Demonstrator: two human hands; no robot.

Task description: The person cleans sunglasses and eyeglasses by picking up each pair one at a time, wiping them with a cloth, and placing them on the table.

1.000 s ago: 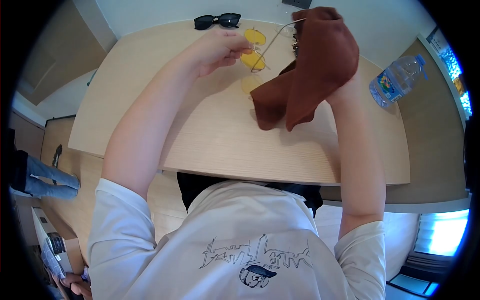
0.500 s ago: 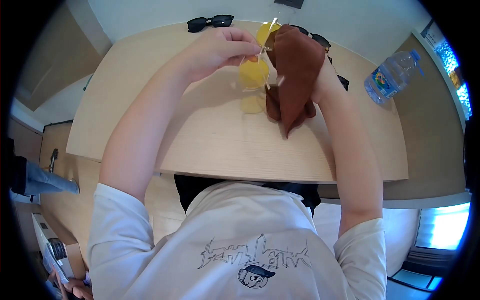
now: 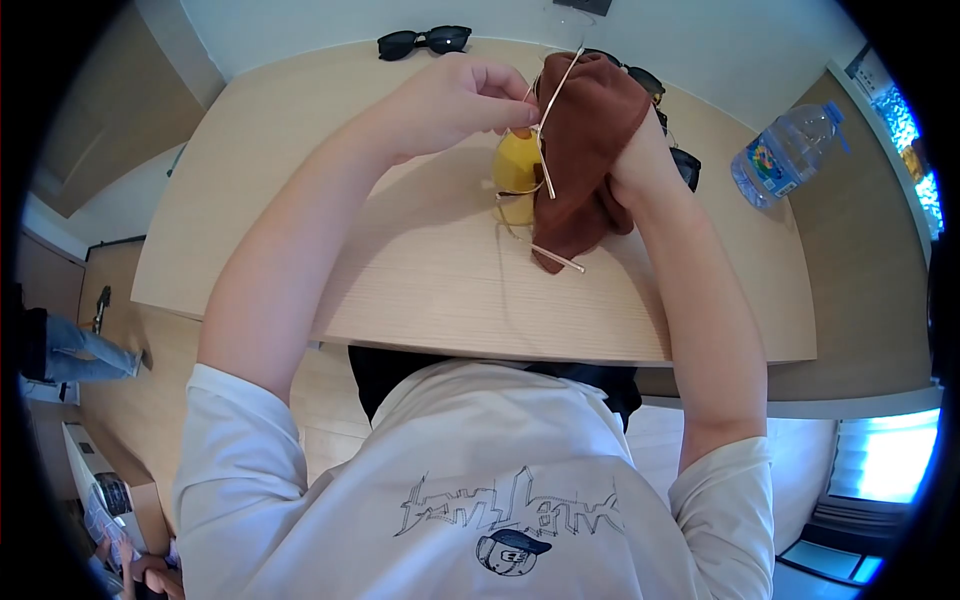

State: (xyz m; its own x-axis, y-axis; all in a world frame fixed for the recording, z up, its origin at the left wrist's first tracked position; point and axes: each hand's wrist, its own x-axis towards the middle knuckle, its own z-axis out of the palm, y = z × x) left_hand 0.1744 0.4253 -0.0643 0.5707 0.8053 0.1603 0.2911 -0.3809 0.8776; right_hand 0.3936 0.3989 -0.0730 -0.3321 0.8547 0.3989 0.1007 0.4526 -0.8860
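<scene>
My left hand (image 3: 480,98) pinches a pair of yellow-tinted glasses (image 3: 516,165) by the middle of the frame, above the table. Their thin metal temples stick out to the right and downward. One yellow lens shows below my fingers; the other is hidden behind the cloth. A brown cloth (image 3: 590,120) drapes over my right hand (image 3: 632,172), which grips it from beneath and presses it near the upper lens. The cloth covers most of the right hand's fingers, and its lower corner hangs over the table.
Black sunglasses (image 3: 424,42) lie at the table's (image 3: 440,290) back edge. More dark glasses (image 3: 645,82) sit behind the cloth, partly covered. A clear plastic bottle (image 3: 785,155) with a blue cap stands at the right. On the far left a person's leg (image 3: 90,350) shows.
The glasses have turned in my left hand, so the temples now point rightward and down. The upper lens has gone behind the cloth. Both hands stay close together.
</scene>
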